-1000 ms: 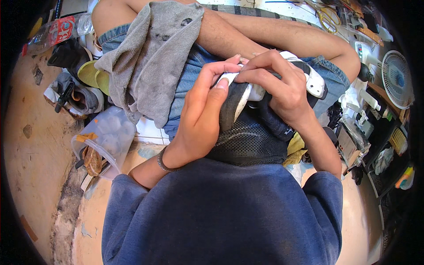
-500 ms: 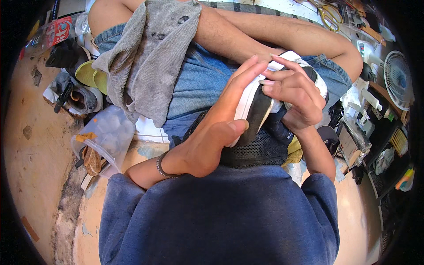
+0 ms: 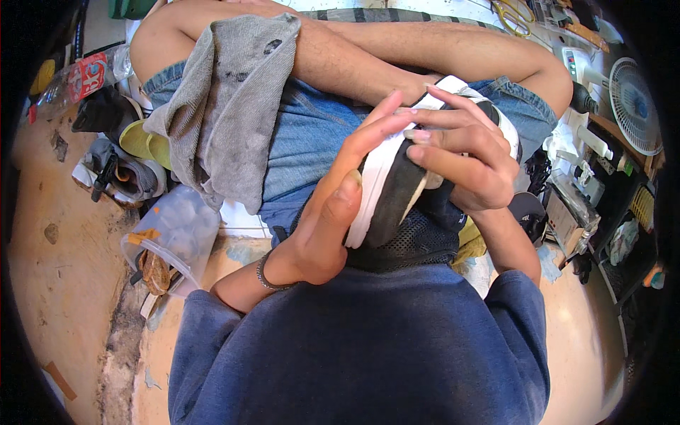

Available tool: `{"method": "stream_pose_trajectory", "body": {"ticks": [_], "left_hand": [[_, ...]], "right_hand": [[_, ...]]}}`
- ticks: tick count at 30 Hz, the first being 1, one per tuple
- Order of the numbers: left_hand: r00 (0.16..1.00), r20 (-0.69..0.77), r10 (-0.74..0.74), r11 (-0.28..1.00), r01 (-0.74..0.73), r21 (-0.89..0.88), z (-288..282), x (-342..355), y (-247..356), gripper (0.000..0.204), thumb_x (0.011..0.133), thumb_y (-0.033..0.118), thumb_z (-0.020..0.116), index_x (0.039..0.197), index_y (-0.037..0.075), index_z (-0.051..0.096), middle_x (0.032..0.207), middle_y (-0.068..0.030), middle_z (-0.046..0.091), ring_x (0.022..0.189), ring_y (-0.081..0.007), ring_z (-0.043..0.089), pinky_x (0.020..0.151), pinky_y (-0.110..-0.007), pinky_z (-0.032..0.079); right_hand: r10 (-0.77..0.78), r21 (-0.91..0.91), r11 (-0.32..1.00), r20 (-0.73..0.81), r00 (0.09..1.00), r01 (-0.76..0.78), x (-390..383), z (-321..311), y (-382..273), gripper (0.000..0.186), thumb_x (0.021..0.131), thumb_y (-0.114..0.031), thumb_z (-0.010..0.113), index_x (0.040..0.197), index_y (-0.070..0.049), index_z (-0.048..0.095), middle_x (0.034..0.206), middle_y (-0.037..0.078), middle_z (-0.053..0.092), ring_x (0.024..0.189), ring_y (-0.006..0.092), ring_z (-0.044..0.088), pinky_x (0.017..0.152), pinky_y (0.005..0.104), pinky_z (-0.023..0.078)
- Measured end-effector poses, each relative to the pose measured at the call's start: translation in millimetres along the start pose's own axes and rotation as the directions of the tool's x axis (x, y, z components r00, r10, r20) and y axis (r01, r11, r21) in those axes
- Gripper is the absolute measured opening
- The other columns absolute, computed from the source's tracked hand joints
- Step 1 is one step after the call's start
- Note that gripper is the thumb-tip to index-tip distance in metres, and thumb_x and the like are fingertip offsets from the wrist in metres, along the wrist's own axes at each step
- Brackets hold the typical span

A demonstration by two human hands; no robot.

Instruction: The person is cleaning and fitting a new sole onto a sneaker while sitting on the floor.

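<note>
Both hands are on a white and black shoe [image 3: 384, 219] held over my lap, its long white edge strip facing left beside a dark band. My left hand [image 3: 329, 219] grips it from the left, fingers fairly straight along the side and thumb raised near the white strip. My right hand [image 3: 471, 159] has its bent fingers over the upper part, fingertips close to the left fingers. Black mesh material [image 3: 421, 244] lies beneath the shoe. A grey cloth [image 3: 227, 120] with dark stains drapes over my left thigh.
At left lie a plastic bottle [image 3: 71, 88], shoes [image 3: 131, 170], yellow-green sandals [image 3: 142, 142] and a translucent bucket [image 3: 180, 227] with items inside. At right are a white fan [image 3: 630, 106], assorted tools and packs [image 3: 570, 209], and yellow-handled scissors [image 3: 517, 21] at the back.
The shoe has turned and come lower, showing more of its white strip. My left fingers have straightened from a pinch at the top; my right hand has followed, fingers curled over it.
</note>
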State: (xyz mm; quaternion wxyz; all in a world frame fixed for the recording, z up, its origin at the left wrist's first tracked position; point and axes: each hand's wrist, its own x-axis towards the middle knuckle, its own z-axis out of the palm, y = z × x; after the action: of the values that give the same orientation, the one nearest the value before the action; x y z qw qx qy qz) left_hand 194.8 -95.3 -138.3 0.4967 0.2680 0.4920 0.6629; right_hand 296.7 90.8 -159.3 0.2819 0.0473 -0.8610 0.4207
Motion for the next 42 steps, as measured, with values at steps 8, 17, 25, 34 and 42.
{"method": "stream_pose_trajectory", "body": {"ticks": [8,17,25,34,42], "left_hand": [[1.000,0.018,-0.015,0.988,0.012,0.154,-0.2,0.6,2.5,0.071,0.101,0.044,0.028,0.151,-0.006,0.026,0.159,-0.0318,0.016,0.150,-0.0398,0.019,0.120,-0.045,0.013],[0.999,-0.031,-0.016,0.934,0.026,0.356,-9.0,5.1,19.0,0.066,0.100,0.038,0.044,0.148,-0.006,0.035,0.154,-0.0310,0.032,0.143,-0.0392,0.036,0.117,-0.042,0.025],[0.963,-0.265,0.043,0.731,0.151,0.665,-5.4,2.4,39.4,0.070,0.083,0.030,0.082,0.136,-0.004,0.053,0.122,-0.0173,0.067,0.109,-0.0227,0.067,0.096,-0.032,0.050],[0.988,-0.067,0.141,0.576,-0.027,0.817,-14.3,-11.3,37.3,0.062,0.074,0.012,0.085,0.129,-0.001,0.060,0.119,-0.0215,0.068,0.095,-0.0296,0.073,0.079,-0.033,0.058],[0.990,-0.065,0.122,0.626,-0.026,0.780,-15.1,-20.6,29.4,0.056,0.078,0.024,0.081,0.125,0.000,0.063,0.117,-0.0232,0.069,0.101,-0.0299,0.072,0.085,-0.032,0.056]], "right_hand": [[-0.011,0.066,0.998,0.030,0.999,0.009,6.8,-5.3,4.4,0.023,0.078,-0.015,0.066,0.093,0.001,0.074,0.079,0.011,0.069,0.079,0.0314,0.074,0.087,0.0582,0.055],[0.097,-0.105,0.988,-0.150,0.984,-0.114,10.0,11.0,4.7,0.023,0.065,-0.013,0.071,0.087,-0.007,0.075,0.076,0.003,0.070,0.069,0.0176,0.068,0.065,0.0308,0.051],[0.068,-0.261,0.956,-0.232,0.970,-0.130,13.1,30.7,0.3,0.026,0.064,-0.011,0.070,0.090,-0.006,0.074,0.076,0.004,0.069,0.066,0.0193,0.066,0.064,0.0301,0.049],[0.079,-0.213,0.973,-0.068,0.995,-0.092,-1.9,15.7,-13.1,0.031,0.065,-0.015,0.068,0.093,-0.005,0.073,0.089,0.009,0.068,0.082,0.0237,0.070,0.073,0.0351,0.054],[0.209,-0.255,0.952,0.136,0.968,-0.170,-5.2,0.5,-25.7,0.025,0.072,-0.015,0.067,0.095,-0.007,0.072,0.101,0.009,0.068,0.100,0.0255,0.069,0.092,0.0446,0.053]]}}
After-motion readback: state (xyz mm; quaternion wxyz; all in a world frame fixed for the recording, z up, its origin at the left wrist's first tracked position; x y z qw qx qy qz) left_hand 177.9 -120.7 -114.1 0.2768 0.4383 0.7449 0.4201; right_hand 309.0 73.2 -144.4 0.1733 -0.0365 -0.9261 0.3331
